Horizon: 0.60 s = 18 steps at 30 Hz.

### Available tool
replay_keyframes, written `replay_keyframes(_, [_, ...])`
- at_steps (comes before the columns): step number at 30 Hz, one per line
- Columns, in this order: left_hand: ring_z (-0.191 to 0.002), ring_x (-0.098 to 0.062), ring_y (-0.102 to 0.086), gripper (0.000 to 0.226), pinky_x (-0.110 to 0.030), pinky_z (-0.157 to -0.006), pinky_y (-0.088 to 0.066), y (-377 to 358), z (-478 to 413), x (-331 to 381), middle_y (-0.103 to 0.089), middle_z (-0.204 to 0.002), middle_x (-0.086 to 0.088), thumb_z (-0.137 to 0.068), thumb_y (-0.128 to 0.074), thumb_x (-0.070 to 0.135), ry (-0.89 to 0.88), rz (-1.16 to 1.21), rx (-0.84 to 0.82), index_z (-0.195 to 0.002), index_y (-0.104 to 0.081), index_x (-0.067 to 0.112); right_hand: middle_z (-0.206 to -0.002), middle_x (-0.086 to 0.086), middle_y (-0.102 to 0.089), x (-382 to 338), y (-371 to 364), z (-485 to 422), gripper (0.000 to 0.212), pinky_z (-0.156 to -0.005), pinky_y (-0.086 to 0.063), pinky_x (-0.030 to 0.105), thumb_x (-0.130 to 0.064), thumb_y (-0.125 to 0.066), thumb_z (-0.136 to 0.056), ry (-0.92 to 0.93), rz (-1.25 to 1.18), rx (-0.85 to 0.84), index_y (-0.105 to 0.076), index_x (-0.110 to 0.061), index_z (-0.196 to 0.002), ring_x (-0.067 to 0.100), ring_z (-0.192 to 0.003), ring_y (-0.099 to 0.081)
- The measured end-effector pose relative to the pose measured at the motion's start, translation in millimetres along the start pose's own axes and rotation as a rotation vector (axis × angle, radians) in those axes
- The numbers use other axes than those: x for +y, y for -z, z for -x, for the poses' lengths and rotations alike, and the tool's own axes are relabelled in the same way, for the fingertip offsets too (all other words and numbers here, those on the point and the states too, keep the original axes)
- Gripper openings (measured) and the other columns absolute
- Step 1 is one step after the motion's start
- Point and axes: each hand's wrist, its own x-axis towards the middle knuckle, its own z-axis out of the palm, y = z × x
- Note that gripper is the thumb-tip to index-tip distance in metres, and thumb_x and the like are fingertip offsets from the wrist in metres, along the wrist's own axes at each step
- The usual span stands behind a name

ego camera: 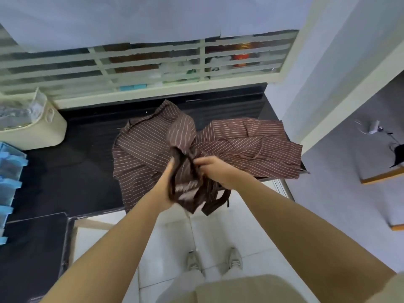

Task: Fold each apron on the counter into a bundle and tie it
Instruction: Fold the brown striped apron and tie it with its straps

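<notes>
Bunched apron: a brown apron with thin pale stripes [185, 189] is being held gathered into a bunch between both hands. It is being kept raised over the near edge of the counter, with its loose ends hanging over the floor.
Left hand: the left hand [167, 182] is being wrapped round the left side of the bunch, palm against the cloth. Its fingers are being hidden by the fabric, so it cannot be told whether they are spread or pressed together.
Right hand: the right hand [211, 168] is being closed on the top right of the bunch. Its fingers are being kept bent and close together, and a fold of the cloth is being pinched by them.
Counter: a black counter [65, 162] is being used as the work surface, below a barred window [153, 64].
Flat aprons: a left apron [137, 154] of the same stripe is being left spread on the counter just beyond the hands. A right apron [262, 162] is being left beside it, overhanging the counter's right end.
Raised fold: a fold of striped cloth [181, 127] is being lifted between them; which apron it belongs to cannot be told.
Surroundings: a cream tub [50, 130] and blue trays [9, 169] are being kept at the left. Pale shoes [193, 262] are being worn on the tiled floor [175, 232].
</notes>
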Motion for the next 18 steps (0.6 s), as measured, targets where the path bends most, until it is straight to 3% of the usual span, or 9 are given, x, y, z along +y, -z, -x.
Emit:
replay_keyframes(2, [-0.09,-0.029,-0.068,0.036,-0.04,-0.075,-0.055,0,-5,2,-0.071,-0.101,-0.018,-0.099,-0.052,0.032,-0.016,-0.051,0.043,-0.12,-0.062,0.004,-0.095,0.008,-0.068,6,-8,-5,0.029,-0.09,-0.055,0.038,0.003,-0.044,-0.093,-0.072,0.09,-0.023,-0.067,-0.012,-0.103,0.026,-0.095,-0.066])
replay_keyframes(4, [-0.084,-0.028,-0.068,0.024,-0.037,-0.067,-0.054,6,-13,0,-0.069,-0.098,-0.018,-0.099,-0.051,0.012,-0.098,-0.123,0.193,-0.119,-0.059,0.003,-0.091,0.006,-0.062,11,-7,-7,0.019,-0.078,-0.055,0.033,-0.003,-0.045,-0.095,-0.063,-0.002,0.187,-0.063,-0.009,-0.099,0.022,-0.088,-0.061])
replay_keyframes(6, [-0.085,-0.031,-0.067,0.019,-0.038,-0.07,-0.055,16,-19,-1,-0.068,-0.099,-0.018,-0.098,-0.05,0.009,-0.113,-0.077,0.271,-0.114,-0.061,0.009,-0.093,0.006,-0.059,18,2,-9,0.015,-0.067,-0.054,0.029,-0.012,-0.044,-0.1,-0.06,-0.084,0.489,-0.058,-0.011,-0.103,0.017,-0.084,-0.058])
replay_keyframes(8, [-0.093,-0.034,-0.068,0.024,-0.045,-0.082,-0.057,31,-25,-6,-0.07,-0.104,-0.018,-0.097,-0.054,0.014,-0.074,-0.037,0.29,-0.119,-0.063,0.012,-0.098,0.006,-0.057,28,16,-16,0.021,-0.067,-0.051,0.031,-0.017,-0.036,-0.103,-0.141,-0.037,0.589,-0.051,-0.013,-0.117,0.013,-0.078,-0.052])
replay_keyframes(10, [-0.097,-0.035,-0.068,0.027,-0.048,-0.089,-0.055,42,-23,-13,-0.071,-0.106,-0.017,-0.096,-0.055,0.017,-0.015,-0.068,0.245,-0.122,-0.063,0.017,-0.111,0.004,-0.055,39,24,-26,0.033,-0.074,-0.044,0.03,-0.018,-0.03,-0.105,-0.224,0.088,0.462,-0.043,-0.016,-0.135,0.014,-0.085,-0.05])
replay_keyframes(12, [-0.096,-0.031,-0.068,0.027,-0.044,-0.087,-0.056,52,-18,-22,-0.072,-0.104,-0.016,-0.096,-0.051,0.007,0.011,-0.113,0.169,-0.116,-0.064,0.019,-0.131,0.007,-0.048,49,24,-41,0.043,-0.089,-0.037,0.032,-0.02,-0.026,-0.106,-0.274,0.235,0.272,-0.031,-0.018,-0.148,0.021,-0.108,-0.047])
replay_keyframes(15, [-0.091,-0.023,-0.068,0.04,-0.034,-0.082,-0.055,63,-2,-39,-0.073,-0.098,-0.01,-0.091,-0.043,-0.009,0.091,-0.196,0.063,-0.11,-0.067,0.017,-0.159,0.014,-0.021,60,17,-60,0.049,-0.112,-0.026,0.037,-0.021,-0.022,-0.107,-0.306,0.505,0.065,-0.017,-0.014,-0.155,0.034,-0.142,-0.026])
replay_keyframes(17, [-0.093,-0.022,-0.069,0.042,-0.034,-0.084,-0.056,70,11,-53,-0.073,-0.103,-0.011,-0.089,-0.042,-0.013,0.161,-0.192,-0.012,-0.106,-0.07,0.012,-0.163,0.016,-0.005,63,15,-70,0.05,-0.119,-0.016,0.041,-0.017,-0.021,-0.107,-0.277,0.634,-0.019,-0.012,-0.008,-0.155,0.037,-0.149,-0.008])
replay_keyframes(18, [-0.094,-0.023,-0.07,0.042,-0.034,-0.084,-0.057,71,17,-59,-0.072,-0.107,-0.013,-0.089,-0.042,-0.014,0.195,-0.177,-0.034,-0.103,-0.072,0.012,-0.163,0.017,-0.006,65,17,-75,0.05,-0.119,-0.016,0.042,-0.015,-0.023,-0.107,-0.254,0.655,-0.033,-0.012,-0.007,-0.155,0.038,-0.148,-0.009])
